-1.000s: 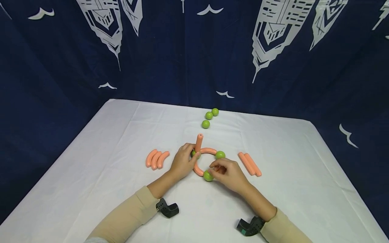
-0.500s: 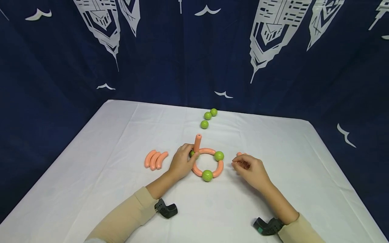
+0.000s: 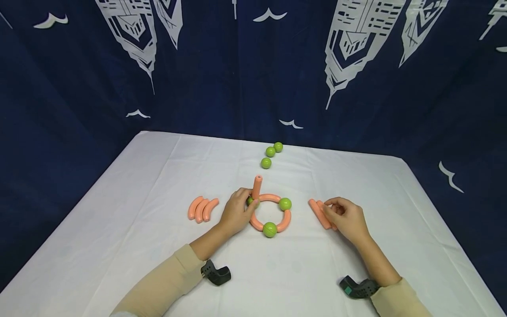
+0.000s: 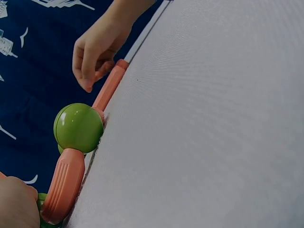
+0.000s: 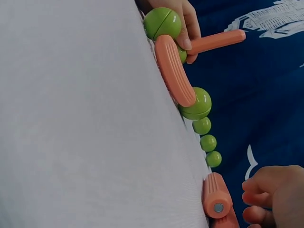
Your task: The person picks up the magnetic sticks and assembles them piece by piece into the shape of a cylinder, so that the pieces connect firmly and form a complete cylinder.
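Three curved salmon-pink rods and three green balls form a ring on the table, with a front ball point(image 3: 270, 230) and a right ball point(image 3: 284, 204). My left hand point(image 3: 237, 207) grips the ring's left ball point(image 3: 250, 201), mostly hidden by the fingers. From that ball a straight pink rod point(image 3: 257, 187) stands up, leaning slightly. My right hand point(image 3: 346, 215) hovers with bent fingers at two straight pink rods point(image 3: 319, 215) lying side by side. In the right wrist view a gap shows between its fingers and the rods, one with a grey disc in its end point(image 5: 218, 207).
Three loose curved rods point(image 3: 203, 209) lie left of the left hand. Three more green balls point(image 3: 266, 163) sit toward the back edge. A white cloth covers the table point(image 3: 130, 246), and a dark blue printed curtain point(image 3: 253, 66) hangs behind it.
My right hand has left the ring's front ball and moved right to the straight rods. My left hand stays on the left ball, and the upright rod still stands there.
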A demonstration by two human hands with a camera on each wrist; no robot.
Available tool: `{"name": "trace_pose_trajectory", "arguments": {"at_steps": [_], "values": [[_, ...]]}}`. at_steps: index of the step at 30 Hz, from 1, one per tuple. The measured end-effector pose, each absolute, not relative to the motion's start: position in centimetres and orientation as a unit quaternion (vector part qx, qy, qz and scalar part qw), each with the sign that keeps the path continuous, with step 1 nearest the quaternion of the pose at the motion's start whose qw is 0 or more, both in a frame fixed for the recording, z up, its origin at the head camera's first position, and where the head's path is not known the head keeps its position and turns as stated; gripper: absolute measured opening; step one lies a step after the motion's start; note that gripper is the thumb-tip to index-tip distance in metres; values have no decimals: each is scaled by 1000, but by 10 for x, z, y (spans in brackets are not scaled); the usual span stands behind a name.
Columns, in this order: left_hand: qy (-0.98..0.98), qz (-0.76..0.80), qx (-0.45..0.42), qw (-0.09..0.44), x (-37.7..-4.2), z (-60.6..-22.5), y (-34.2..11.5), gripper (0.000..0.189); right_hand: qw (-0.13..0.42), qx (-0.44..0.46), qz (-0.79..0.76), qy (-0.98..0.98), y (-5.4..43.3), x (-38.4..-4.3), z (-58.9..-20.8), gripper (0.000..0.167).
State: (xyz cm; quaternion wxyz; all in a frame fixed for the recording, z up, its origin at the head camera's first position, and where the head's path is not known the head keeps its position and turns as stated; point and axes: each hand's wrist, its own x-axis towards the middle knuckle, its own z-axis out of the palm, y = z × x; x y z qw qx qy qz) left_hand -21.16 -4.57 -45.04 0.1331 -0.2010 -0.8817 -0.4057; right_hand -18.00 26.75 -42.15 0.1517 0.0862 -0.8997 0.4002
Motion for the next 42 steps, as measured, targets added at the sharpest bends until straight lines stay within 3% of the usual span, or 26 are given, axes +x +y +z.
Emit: {"name": "trace_pose_trajectory", "arguments": {"at_steps": [25,42], "values": [[-877,-404,-213,152,-211,-445,-46,29,142,54,309,-939,276,-185,-431,25],[-879,-407,-204,138,-210,-448,-45,28,203,49,360,-909,266,-178,-419,21]]}}
